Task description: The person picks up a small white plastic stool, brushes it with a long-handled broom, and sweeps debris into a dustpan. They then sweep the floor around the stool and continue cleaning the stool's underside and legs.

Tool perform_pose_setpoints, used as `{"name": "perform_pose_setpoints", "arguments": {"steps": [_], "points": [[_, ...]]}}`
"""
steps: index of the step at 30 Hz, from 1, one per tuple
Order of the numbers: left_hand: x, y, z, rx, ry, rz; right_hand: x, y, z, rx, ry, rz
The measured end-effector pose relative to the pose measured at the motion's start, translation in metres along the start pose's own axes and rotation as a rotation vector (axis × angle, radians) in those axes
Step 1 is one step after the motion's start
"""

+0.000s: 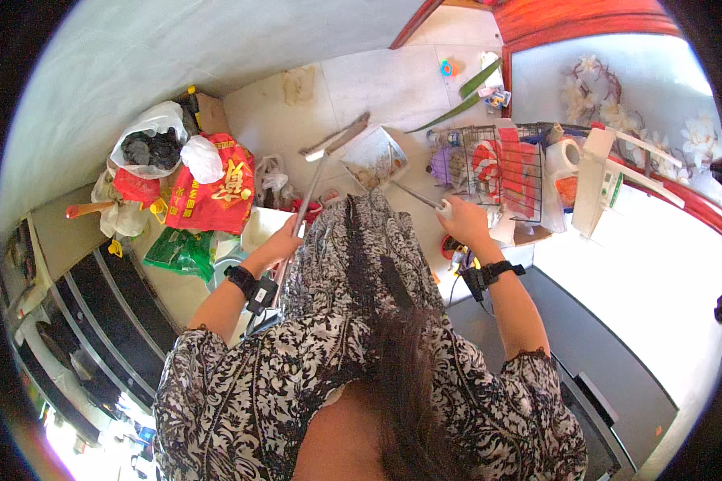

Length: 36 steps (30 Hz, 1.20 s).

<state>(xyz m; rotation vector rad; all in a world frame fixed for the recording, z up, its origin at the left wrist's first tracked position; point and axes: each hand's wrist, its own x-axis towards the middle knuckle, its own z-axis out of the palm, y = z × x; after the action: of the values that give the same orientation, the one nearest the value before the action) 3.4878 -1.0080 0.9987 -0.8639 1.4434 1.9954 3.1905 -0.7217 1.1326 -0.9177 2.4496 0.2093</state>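
My left hand [277,243] is closed around the long thin handle of a broom [337,135]. Its wide, flat head is on the pale floor, tilted, just left of a white dustpan [375,146]. Brownish debris lies in the dustpan's open pan. My right hand [467,222] grips the pale end of the dustpan's metal handle, which slants up and left to the pan. A dark strap with a small device sits on each wrist. The near side of the pan meets the edge of my patterned clothing in this view.
A wire basket [529,172] with packages stands beyond my right hand. Red bags [221,180], a white bag with black contents [148,144] and a green package [179,252] crowd the left. Long green leaves [461,104] lie near the red-framed door. Dark shelving [112,309] stands lower left.
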Motion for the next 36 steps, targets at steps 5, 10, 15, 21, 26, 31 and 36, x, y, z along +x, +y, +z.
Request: {"name": "perform_pose_setpoints", "arguments": {"steps": [5, 10, 15, 21, 26, 31, 36], "points": [[-0.028, -0.013, -0.021, 0.125, 0.186, -0.002, -0.025, 0.007, 0.004, 0.028, 0.04, 0.11], [-0.062, -0.015, -0.017, 0.221, 0.361, 0.073, -0.093, 0.024, -0.036, 0.163, 0.296, 0.212], [-0.099, 0.003, 0.008, -0.076, 0.361, 0.055, -0.152, 0.062, -0.061, 0.801, 0.523, 0.386], [-0.088, 0.049, 0.022, -0.196, 0.243, 0.041, -0.106, 0.087, -0.043, 1.137, 0.716, 0.348], [-0.077, 0.105, 0.019, -0.131, 0.155, -0.035, -0.092, 0.067, -0.054, 1.379, 0.764, 0.395], [-0.032, 0.183, 0.045, -0.049, 0.062, -0.03, -0.067, 0.084, -0.106, 1.337, 0.842, 0.341], [0.034, 0.278, 0.048, -0.208, -0.16, -0.04, -0.023, 0.1, -0.164, 1.288, 0.803, 0.251]]}}
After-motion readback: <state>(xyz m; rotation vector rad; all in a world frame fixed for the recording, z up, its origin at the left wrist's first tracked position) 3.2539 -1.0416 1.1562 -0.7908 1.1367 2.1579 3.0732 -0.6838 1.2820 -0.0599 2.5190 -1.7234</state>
